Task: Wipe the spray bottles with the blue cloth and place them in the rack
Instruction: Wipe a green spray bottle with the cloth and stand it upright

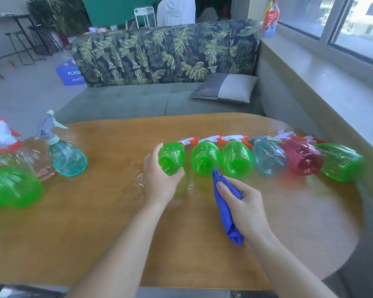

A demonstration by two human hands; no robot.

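A row of spray bottles lies on its side across the wooden table (95,233), bases toward me. My left hand (159,179) grips the leftmost green bottle (172,158) of that row. Beside it lie two more green bottles (205,158) (236,159), a teal bottle (268,160), a red bottle (302,158) and another green bottle (340,162). My right hand (243,207) holds the rolled blue cloth (226,211), whose tip points at the second green bottle. No rack is in view.
At the table's left stand an upright teal bottle (66,153), a clear bottle with a red-and-white sprayer (30,160) and a green bottle (15,188). A leaf-patterned sofa (164,54) with a grey cushion (226,87) lies behind the table. A window ledge (323,67) runs along the right.
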